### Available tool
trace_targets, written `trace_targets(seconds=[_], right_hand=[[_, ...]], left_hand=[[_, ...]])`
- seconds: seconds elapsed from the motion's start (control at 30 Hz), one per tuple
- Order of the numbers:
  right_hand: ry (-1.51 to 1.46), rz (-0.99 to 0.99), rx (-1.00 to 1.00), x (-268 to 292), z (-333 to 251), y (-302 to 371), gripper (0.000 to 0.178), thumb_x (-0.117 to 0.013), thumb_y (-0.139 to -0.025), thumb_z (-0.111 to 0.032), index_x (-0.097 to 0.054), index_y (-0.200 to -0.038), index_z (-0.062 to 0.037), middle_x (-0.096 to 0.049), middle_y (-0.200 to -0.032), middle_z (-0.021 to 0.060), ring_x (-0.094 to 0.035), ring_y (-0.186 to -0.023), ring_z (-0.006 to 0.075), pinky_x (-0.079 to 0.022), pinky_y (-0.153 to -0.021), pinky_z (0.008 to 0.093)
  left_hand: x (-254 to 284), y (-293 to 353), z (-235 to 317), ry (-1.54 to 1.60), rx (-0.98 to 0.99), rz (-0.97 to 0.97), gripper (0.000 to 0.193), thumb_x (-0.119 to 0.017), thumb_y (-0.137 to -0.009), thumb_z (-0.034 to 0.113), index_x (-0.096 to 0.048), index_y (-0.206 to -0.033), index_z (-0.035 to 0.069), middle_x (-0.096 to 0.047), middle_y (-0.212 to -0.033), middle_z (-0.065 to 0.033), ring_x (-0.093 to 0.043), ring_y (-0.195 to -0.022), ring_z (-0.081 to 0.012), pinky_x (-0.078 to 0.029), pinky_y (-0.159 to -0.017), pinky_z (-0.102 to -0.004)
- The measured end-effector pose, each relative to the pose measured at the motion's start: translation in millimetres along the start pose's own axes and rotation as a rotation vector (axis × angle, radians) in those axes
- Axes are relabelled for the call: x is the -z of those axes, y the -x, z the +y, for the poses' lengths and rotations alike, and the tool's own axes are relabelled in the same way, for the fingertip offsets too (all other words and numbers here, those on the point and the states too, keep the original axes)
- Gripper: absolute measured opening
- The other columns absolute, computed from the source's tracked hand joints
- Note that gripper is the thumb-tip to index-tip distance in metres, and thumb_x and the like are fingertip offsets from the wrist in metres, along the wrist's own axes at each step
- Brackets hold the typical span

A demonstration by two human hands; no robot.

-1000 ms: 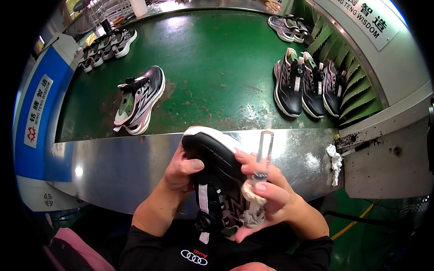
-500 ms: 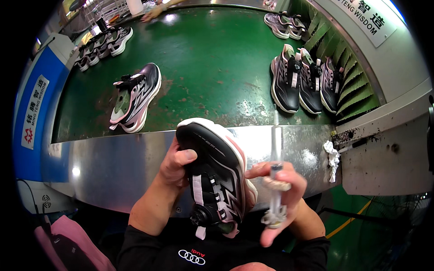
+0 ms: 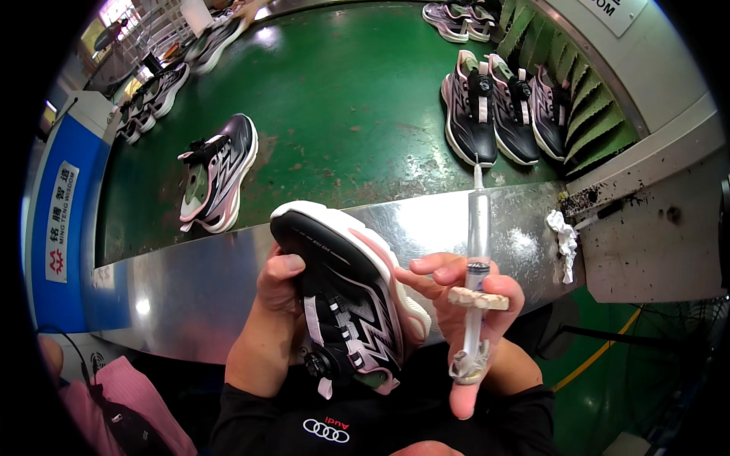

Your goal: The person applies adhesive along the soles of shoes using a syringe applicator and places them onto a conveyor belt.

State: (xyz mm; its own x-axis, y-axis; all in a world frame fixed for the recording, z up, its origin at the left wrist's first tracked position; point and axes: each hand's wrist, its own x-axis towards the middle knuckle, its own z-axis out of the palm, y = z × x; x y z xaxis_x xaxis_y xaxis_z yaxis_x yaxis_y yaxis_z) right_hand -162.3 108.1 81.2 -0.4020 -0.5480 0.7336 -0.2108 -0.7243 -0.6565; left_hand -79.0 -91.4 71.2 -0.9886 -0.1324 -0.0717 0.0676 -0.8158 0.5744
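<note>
My left hand [image 3: 280, 283] grips a black sneaker [image 3: 346, 285] by its toe end, thumb on the upper. The shoe has a white and pink sole, a dial closure and pink pull tabs; its toe points away from me and its side is tilted up. In my right hand [image 3: 487, 304] is a clear syringe [image 3: 479, 228] with a narrow tip pointing away. Its finger flange is wrapped in whitish material, and my thumb is at the plunger end. A fingertip of the right hand reaches the sole's edge; the syringe tip is apart from the shoe.
A metal ledge [image 3: 190, 296] borders the green work surface [image 3: 327, 114]. One sneaker [image 3: 220, 175] lies at left, three [image 3: 470, 114] stand at right by green flaps [image 3: 604, 114], others farther back. A crumpled white tissue [image 3: 563, 239] and a dark marker [image 3: 601, 215] lie at the ledge's right end.
The held sneaker has shifted slightly left and turned to show more sole edge. My right hand with the syringe has moved a little right. Another shoe now appears at far left, where a person's hand was.
</note>
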Motion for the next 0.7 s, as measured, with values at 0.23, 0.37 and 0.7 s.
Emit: trace_targets(seconds=[0.23, 0.37, 0.7], right_hand=[[0.056, -0.015, 0.08, -16, 10, -4, 0.097, -0.08, -0.068, -0.044, -0.019, -0.136, -0.0093, -0.028, -0.128, 0.0173, -0.033, -0.124, 0.0396, -0.032, -0.101, 0.0516], [0.039, -0.041, 0.099, -16, 15, -14, 0.107, -0.083, -0.061, -0.046, -0.017, -0.139, -0.0132, -0.031, -0.129, 0.02, -0.035, -0.124, 0.0432, -0.035, -0.101, 0.0559], [-0.316, 0.467, -0.438, -16, 15, -32, 0.12, -0.08, -0.053, -0.062, -0.011, -0.14, -0.017, -0.033, -0.134, 0.0117, -0.03, -0.131, 0.0359, -0.032, -0.105, 0.0502]], left_hand=[[-4, 2, 2, 0.014, -0.019, -0.036, 0.065, -0.063, -0.065, 0.025, -0.041, -0.124, 0.01, -0.058, -0.11, -0.0208, -0.06, -0.1, -0.0375, -0.051, -0.089, -0.0489], [3, 5, 1, 0.035, -0.035, 0.013, 0.065, -0.063, -0.065, 0.023, -0.04, -0.124, 0.01, -0.058, -0.111, -0.0206, -0.06, -0.101, -0.0368, -0.05, -0.09, -0.0483], [10, 2, 0, 0.079, -0.062, 0.032, 0.06, -0.063, -0.064, 0.017, -0.05, -0.119, -0.001, -0.061, -0.109, -0.0185, -0.063, -0.097, -0.0302, -0.052, -0.088, -0.0408]])
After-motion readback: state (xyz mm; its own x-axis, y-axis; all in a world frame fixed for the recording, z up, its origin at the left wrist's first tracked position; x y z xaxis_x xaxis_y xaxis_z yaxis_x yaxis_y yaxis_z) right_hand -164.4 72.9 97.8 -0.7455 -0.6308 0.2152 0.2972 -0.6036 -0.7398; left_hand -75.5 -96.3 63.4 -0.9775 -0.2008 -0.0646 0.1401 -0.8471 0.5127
